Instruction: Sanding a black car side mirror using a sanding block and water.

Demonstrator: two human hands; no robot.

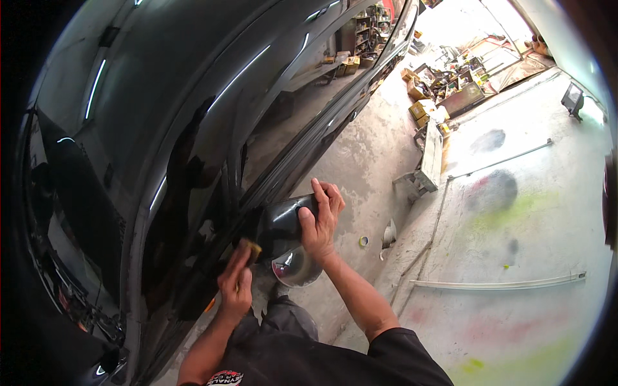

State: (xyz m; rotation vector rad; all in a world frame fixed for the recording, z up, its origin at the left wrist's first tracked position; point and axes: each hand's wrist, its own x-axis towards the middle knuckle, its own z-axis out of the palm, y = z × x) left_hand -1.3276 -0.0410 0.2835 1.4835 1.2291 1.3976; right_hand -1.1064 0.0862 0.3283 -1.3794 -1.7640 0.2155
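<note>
A glossy black car (193, 109) fills the left and middle of the view, seen from above along its side. Its black side mirror (283, 222) sticks out near the lower middle, with a shiny curved glass face (296, 267) underneath. My right hand (322, 219) grips the outer end of the mirror housing. My left hand (236, 283) presses a small yellowish pad (251, 248) against the car body at the mirror's base. Dark trousers and a black shirt show at the bottom edge.
Grey concrete floor (367, 161) runs beside the car. A small tape roll (364, 241) lies on it. To the right, a paint-stained white wall (515, 244) with thin strips. Boxes and clutter (438, 90) pile up at the far end, with a work lamp (571, 100).
</note>
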